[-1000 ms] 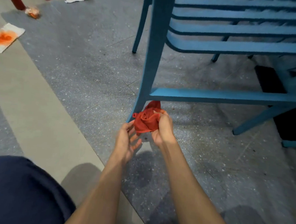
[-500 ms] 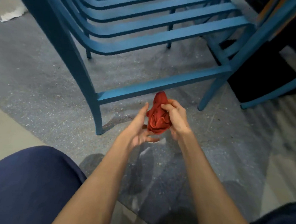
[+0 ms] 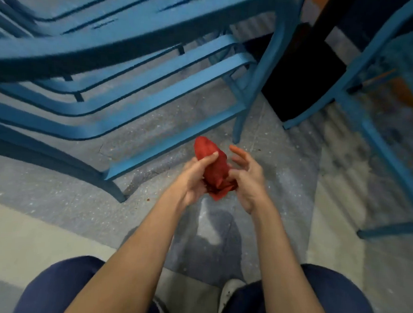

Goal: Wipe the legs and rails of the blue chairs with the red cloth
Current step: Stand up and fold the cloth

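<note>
- Your left hand [image 3: 194, 179] now grips the red cloth [image 3: 215, 167], thumb laid across its upper part; half a second ago that hand was spread beside it.
- Your right hand [image 3: 248, 180], which held the bundle before, has loosened: its fingers are spread and lifted off, and only the thumb side touches the lower folds.
- The cloth is bunched upright between both hands, above the floor [image 3: 279, 175], just in front of the lower rail [image 3: 177, 140] of the stacked blue chairs [image 3: 138, 62] and not touching it.
- Your view has tipped down: both knees [image 3: 54, 289] now show, and the chairs sit closer overhead.
</note>
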Demonstrator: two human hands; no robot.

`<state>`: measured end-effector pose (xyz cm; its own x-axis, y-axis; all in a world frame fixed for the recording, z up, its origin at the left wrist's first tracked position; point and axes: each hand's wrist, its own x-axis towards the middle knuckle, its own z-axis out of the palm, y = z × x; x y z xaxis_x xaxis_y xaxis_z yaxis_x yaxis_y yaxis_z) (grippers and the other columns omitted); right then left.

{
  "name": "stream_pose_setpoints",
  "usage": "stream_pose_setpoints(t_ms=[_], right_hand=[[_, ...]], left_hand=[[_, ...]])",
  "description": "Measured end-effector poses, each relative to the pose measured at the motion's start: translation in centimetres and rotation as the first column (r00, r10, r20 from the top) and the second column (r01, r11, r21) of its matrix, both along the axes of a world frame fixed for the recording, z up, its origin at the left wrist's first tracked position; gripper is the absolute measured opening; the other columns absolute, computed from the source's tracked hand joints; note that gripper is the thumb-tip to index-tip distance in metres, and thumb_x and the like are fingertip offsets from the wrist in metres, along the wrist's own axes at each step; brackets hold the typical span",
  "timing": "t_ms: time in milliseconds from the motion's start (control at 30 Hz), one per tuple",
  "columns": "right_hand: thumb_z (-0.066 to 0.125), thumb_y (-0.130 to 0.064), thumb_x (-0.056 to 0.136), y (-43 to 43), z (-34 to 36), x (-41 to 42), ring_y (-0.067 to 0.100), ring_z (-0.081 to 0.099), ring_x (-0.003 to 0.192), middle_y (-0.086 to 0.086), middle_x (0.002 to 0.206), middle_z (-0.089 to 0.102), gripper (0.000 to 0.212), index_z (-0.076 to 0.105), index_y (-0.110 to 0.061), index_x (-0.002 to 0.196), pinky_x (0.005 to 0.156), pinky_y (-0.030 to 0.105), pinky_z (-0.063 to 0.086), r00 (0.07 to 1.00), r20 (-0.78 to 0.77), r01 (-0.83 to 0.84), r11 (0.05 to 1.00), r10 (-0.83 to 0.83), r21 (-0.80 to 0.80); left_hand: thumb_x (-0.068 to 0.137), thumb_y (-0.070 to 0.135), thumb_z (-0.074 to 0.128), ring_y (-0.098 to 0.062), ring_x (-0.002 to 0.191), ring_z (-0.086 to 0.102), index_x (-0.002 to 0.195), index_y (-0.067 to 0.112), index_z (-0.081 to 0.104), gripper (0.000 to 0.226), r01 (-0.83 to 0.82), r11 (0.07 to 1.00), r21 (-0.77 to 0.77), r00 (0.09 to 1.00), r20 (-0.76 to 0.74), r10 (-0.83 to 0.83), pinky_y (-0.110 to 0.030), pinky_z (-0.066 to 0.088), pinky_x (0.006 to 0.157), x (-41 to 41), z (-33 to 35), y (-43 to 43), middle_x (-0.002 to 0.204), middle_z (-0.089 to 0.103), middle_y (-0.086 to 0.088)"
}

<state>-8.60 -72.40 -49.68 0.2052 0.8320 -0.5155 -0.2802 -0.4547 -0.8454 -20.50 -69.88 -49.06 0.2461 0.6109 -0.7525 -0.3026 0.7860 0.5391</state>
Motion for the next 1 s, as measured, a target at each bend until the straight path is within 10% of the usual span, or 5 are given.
stream_pose_setpoints(t_ms=[233,400,567,833,1000], right_hand=[[0.03,0.027,0.069,-1.2,11.6,4.4,0.015,0.065,0.085,0.012,0.099,0.059,0.061,0.062,-0.015,0.1,0.066,0.019,0.051,0.967,-0.155,0.194,0.978,-0.205,-0.081],[0.047,0.009,0.084,-2.4,22.8,6.7,0.016,0.064,0.074,0.01,0.095,0.066,0.037,0.062,-0.011,0.11,0.066,0.027,0.052,0.982,-0.182,0.039,0.996,-0.054,-0.085],[0.074,-0.008,0.079,-3.4,32.6,7.7,0.016,0.063,0.071,0.006,0.08,0.067,0.024,0.066,-0.008,0.101,0.063,0.027,0.053,0.992,0.0,-0.128,0.991,0.129,-0.042],[0.069,-0.002,0.081,-1.5,48.3,13.7,0.007,0.054,0.052,-0.004,0.061,0.062,0.012,0.069,-0.012,0.087,0.057,0.025,0.042,0.981,0.158,-0.127,0.99,0.116,0.059],[0.067,-0.002,0.083,0.8,54.5,18.6,0.013,0.064,0.065,0.003,0.074,0.07,0.014,0.07,-0.015,0.086,0.064,0.025,0.053,0.993,0.117,-0.024,0.989,0.007,0.144]], left_hand=[[0.083,0.03,0.067,-0.02,0.091,0.064,0.108,0.011,0.063,0.032,-0.016,0.997,-0.079,0.999,0.036,0.019,-0.039,0.053,0.082,2.6,12.0,-0.5,0.1,0.066,-0.007],[0.074,0.029,0.073,-0.023,0.095,0.066,0.124,0.009,0.058,0.056,0.035,0.999,0.028,0.999,0.034,-0.036,-0.045,0.055,0.081,4.3,22.4,-0.5,0.109,0.067,-0.011],[0.062,0.027,0.076,-0.027,0.095,0.067,0.118,0.01,0.06,0.061,0.117,0.983,0.144,0.993,0.016,-0.12,-0.051,0.053,0.084,5.4,32.4,0.0,0.104,0.069,-0.013],[0.06,0.034,0.077,-0.014,0.085,0.063,0.114,0.019,0.06,0.059,0.374,0.9,0.226,0.927,-0.116,-0.356,-0.027,0.054,0.063,8.6,47.6,3.5,0.097,0.067,-0.003],[0.069,0.046,0.074,-0.015,0.085,0.061,0.103,0.026,0.062,0.042,0.527,0.811,0.254,0.846,-0.25,-0.472,-0.036,0.045,0.083,13.3,53.4,7.0,0.091,0.066,0.004]])
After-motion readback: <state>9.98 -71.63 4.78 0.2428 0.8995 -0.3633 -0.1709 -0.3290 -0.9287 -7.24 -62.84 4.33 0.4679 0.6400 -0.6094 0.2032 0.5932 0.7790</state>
